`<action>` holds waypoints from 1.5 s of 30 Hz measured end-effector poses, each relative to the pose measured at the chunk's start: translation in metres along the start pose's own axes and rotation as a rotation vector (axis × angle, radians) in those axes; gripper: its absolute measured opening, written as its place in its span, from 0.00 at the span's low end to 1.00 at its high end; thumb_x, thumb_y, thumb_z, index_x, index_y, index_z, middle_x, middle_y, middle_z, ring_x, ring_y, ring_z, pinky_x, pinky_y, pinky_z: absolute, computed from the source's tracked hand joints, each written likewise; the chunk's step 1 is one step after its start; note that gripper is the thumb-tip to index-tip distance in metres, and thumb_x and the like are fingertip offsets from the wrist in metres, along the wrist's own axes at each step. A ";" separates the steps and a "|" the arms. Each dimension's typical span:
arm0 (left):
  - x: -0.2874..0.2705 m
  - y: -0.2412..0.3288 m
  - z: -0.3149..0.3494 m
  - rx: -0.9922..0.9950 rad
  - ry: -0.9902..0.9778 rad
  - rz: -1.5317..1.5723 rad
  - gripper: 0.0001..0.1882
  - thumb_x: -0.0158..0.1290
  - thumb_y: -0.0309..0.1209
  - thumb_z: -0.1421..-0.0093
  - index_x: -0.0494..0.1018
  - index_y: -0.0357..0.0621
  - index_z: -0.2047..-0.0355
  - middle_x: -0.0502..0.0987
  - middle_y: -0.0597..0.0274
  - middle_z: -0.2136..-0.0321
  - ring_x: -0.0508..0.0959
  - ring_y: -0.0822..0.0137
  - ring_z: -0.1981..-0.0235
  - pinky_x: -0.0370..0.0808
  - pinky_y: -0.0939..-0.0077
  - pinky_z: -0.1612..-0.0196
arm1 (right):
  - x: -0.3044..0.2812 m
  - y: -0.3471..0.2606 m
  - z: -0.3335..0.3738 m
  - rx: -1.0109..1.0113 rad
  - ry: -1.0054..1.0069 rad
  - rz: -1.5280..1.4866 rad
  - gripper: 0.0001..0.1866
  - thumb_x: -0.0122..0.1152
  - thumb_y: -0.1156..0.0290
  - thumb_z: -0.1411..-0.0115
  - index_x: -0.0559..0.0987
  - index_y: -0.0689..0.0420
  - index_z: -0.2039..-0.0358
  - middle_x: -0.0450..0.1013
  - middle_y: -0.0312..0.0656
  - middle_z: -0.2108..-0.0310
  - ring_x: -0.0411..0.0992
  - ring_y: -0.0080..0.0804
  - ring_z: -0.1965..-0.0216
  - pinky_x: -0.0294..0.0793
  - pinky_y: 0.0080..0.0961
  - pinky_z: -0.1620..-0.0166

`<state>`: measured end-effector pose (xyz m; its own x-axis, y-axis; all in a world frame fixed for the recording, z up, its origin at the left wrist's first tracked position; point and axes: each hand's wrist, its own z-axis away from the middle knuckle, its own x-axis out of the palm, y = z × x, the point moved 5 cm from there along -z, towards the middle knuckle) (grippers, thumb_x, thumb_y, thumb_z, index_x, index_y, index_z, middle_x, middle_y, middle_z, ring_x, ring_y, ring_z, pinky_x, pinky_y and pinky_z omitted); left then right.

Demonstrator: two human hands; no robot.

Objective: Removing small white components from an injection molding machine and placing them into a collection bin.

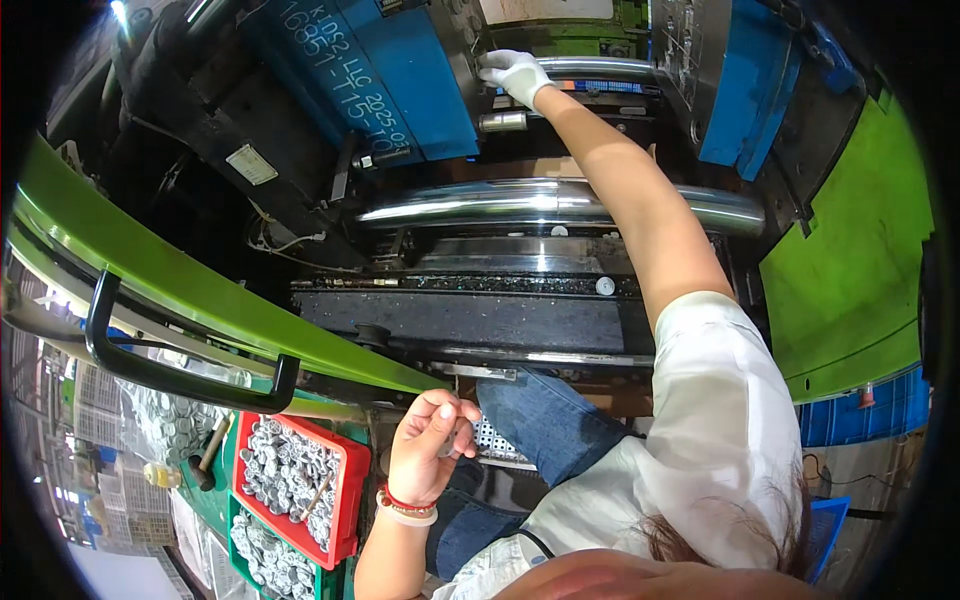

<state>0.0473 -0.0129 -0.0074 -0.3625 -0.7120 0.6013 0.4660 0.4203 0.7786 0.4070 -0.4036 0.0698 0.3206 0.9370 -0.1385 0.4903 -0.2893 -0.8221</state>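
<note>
Two hands. Gloved right hand (514, 72) far inside machine, grip curled onto upper steel bar (600, 68). Bare left hand (430, 445) low near knee, pinching a small part. Two red trays (352, 490) of metal discs (285, 470) beside green door (200, 290); clear gap between bars.

The right hand (514, 74) wears 1 white glove, the left hand (428, 447) is bare with a red-and-white bracelet, plus white short-sleeved shirt and blue jeans.

head cam | worn on head | faces down, close, into machine (560, 205) | single view
</note>
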 end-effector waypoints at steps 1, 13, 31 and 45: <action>0.000 0.000 0.000 0.001 0.001 -0.003 0.05 0.48 0.31 0.35 0.71 0.46 0.61 0.77 0.57 0.65 0.68 0.77 0.78 0.74 0.80 0.71 | 0.000 0.001 -0.001 0.018 0.016 0.028 0.21 0.64 0.72 0.46 0.76 0.64 0.52 0.76 0.45 0.57 0.75 0.29 0.58 0.74 0.23 0.53; 0.002 0.000 0.003 0.005 -0.013 -0.058 0.07 0.49 0.35 0.35 0.70 0.48 0.60 0.75 0.59 0.67 0.69 0.75 0.78 0.72 0.79 0.74 | 0.000 -0.014 0.000 0.071 0.116 0.325 0.15 0.62 0.67 0.46 0.80 0.59 0.58 0.78 0.45 0.62 0.77 0.33 0.64 0.74 0.26 0.56; -0.013 0.013 0.014 0.075 -0.075 0.071 0.40 0.24 0.65 0.37 0.61 0.42 0.46 0.72 0.60 0.68 0.56 0.80 0.89 0.56 0.87 0.89 | 0.143 -0.250 0.332 -0.308 -0.683 0.293 0.07 0.60 0.75 0.45 0.80 0.59 0.65 0.72 0.44 0.56 0.71 0.33 0.54 0.70 0.27 0.50; -0.012 0.016 0.013 0.066 -0.170 -0.023 0.20 0.41 0.46 0.32 0.70 0.41 0.57 0.74 0.65 0.72 0.73 0.78 0.75 0.76 0.83 0.71 | 0.143 -0.248 0.342 -0.567 -0.470 0.175 0.16 0.71 0.72 0.56 0.81 0.49 0.64 0.71 0.39 0.56 0.67 0.34 0.58 0.69 0.27 0.57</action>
<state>0.0489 0.0094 0.0005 -0.5061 -0.6193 0.6003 0.4041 0.4447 0.7994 0.0542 -0.1312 0.0655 0.1150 0.8160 -0.5665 0.8466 -0.3788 -0.3738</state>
